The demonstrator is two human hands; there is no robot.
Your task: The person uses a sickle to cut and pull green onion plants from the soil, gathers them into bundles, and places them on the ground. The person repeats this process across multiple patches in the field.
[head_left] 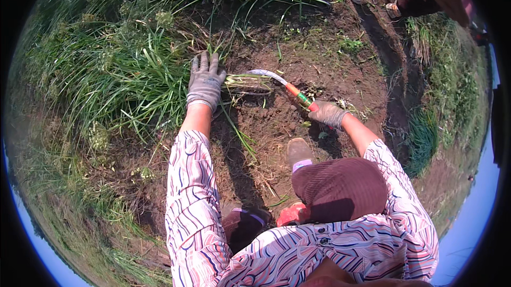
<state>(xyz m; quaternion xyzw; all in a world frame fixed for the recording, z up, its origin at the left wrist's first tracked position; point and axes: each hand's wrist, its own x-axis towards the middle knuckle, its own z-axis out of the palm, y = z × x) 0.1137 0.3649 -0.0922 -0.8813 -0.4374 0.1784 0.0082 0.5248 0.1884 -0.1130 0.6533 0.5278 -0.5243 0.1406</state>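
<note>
My left hand (205, 80), in a grey glove, presses flat against the right edge of a clump of long green leafy plants (143, 74), its fingers stretched out and slightly apart. In my gloved right hand (328, 114) is a sickle (292, 89) with an orange and green handle. Its curved pale blade arcs left over the soil, and the tip lies among pale stems (246, 80) just beside my left hand. Whether the blade touches the stems I cannot tell. A few loose green leaves (239, 135) hang below my left wrist.
Bare brown soil (324, 53) stretches right of the plants. My boot (299, 151) stands below the sickle handle. Another person's legs (420, 4) show at the upper right, beside a furrow (396, 90). A bunch of green leaves (423, 140) lies at the right.
</note>
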